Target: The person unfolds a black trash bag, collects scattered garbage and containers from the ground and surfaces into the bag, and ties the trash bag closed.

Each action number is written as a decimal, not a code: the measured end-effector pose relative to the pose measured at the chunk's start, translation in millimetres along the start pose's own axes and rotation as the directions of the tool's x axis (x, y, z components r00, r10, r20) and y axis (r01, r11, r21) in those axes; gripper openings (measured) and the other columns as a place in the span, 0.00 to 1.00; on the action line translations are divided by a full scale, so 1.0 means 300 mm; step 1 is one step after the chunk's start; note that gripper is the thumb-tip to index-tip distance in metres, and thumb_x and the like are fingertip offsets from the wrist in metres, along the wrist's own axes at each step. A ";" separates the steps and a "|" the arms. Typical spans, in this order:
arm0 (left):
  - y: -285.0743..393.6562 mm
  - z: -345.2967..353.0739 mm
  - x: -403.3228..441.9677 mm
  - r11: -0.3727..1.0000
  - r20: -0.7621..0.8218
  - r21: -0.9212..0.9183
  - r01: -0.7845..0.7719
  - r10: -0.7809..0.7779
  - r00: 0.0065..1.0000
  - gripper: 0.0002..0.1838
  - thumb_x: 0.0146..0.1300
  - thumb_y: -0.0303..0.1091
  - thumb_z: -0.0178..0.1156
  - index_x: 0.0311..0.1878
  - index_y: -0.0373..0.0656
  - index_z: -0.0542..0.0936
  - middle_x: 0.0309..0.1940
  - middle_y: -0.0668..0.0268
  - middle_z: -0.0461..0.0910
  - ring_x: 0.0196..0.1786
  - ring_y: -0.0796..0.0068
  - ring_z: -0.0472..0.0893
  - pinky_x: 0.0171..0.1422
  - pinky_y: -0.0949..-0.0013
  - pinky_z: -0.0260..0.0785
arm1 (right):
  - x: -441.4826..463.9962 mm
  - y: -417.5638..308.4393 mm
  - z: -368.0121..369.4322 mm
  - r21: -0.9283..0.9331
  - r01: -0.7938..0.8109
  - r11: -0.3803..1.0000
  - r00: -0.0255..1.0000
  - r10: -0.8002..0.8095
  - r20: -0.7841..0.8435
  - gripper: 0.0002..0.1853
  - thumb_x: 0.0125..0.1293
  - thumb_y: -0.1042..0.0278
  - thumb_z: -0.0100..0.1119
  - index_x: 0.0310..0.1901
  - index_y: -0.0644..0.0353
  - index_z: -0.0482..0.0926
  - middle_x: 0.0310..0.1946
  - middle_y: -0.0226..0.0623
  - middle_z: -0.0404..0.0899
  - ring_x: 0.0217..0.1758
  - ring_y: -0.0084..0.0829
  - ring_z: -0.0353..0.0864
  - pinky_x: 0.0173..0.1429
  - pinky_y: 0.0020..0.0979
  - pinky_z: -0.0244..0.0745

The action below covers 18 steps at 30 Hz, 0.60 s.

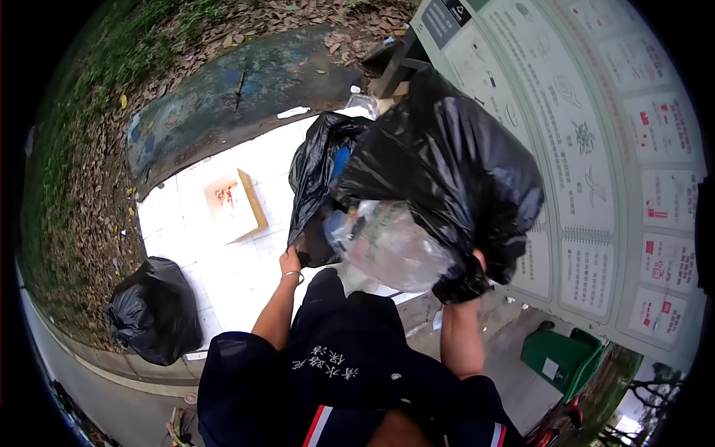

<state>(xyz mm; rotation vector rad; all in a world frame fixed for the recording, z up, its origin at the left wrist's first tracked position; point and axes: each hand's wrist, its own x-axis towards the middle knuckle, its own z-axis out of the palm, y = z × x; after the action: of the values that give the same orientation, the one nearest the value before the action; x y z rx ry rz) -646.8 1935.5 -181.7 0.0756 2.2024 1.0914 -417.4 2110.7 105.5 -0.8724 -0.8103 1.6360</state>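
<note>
In front of me a large, full black garbage bag (447,156) is raised and tilted. My right hand (479,262) grips its bunched plastic low on the right, with the fingers mostly hidden. With my left hand (290,261) I pinch the edge of an opened black garbage bag (316,153) on the left. Between the two, a whitish translucent plastic bag (395,249) of rubbish bulges out from under the large bag. A bit of blue (340,161) shows in the left bag's mouth. Whether the black plastic is one bag or two is hard to tell.
A cardboard box (232,205) stands on the white tiled floor (186,246). Another full, black garbage bag (156,309) sits at the left edge. Sign panels (588,156) rise close on the right, with a green bin (562,361) below. A clear plastic container (361,103) lies behind the bags.
</note>
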 end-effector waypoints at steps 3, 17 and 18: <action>-0.018 0.036 -0.002 0.963 -0.009 -0.248 0.110 -0.115 0.993 0.29 0.54 0.49 0.38 0.32 0.25 0.72 0.29 0.42 0.72 0.37 0.51 0.72 0.43 0.63 0.60 | 0.060 0.204 -0.066 -0.711 0.455 0.537 0.890 -0.293 0.349 0.08 0.55 0.73 0.43 0.36 0.64 0.71 0.36 0.37 0.71 0.38 0.27 0.70 0.45 0.28 0.64; 0.371 0.144 -0.149 0.985 -0.381 -0.109 -0.137 0.085 0.921 0.27 0.57 0.46 0.38 0.20 0.27 0.69 0.13 0.55 0.70 0.20 0.71 0.69 0.26 0.64 0.59 | 0.547 0.778 -0.928 -0.926 0.130 0.354 0.988 -0.123 0.092 0.19 0.48 0.75 0.48 0.45 0.68 0.64 0.44 0.44 0.67 0.49 0.38 0.64 0.53 0.30 0.56; 0.416 0.192 -0.204 0.973 -0.424 -0.108 -0.204 0.141 0.895 0.27 0.56 0.47 0.39 0.19 0.26 0.68 0.12 0.55 0.68 0.20 0.71 0.65 0.27 0.63 0.57 | 0.458 0.474 -0.529 -0.753 0.009 0.658 0.982 0.136 0.131 0.18 0.46 0.76 0.49 0.43 0.65 0.67 0.41 0.42 0.69 0.45 0.34 0.68 0.50 0.29 0.59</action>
<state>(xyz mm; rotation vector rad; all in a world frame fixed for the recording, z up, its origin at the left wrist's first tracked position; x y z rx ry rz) -594.5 2036.0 -82.6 -0.0304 2.5139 1.4832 -372.2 2227.5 -115.0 -1.3467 -1.6758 1.4290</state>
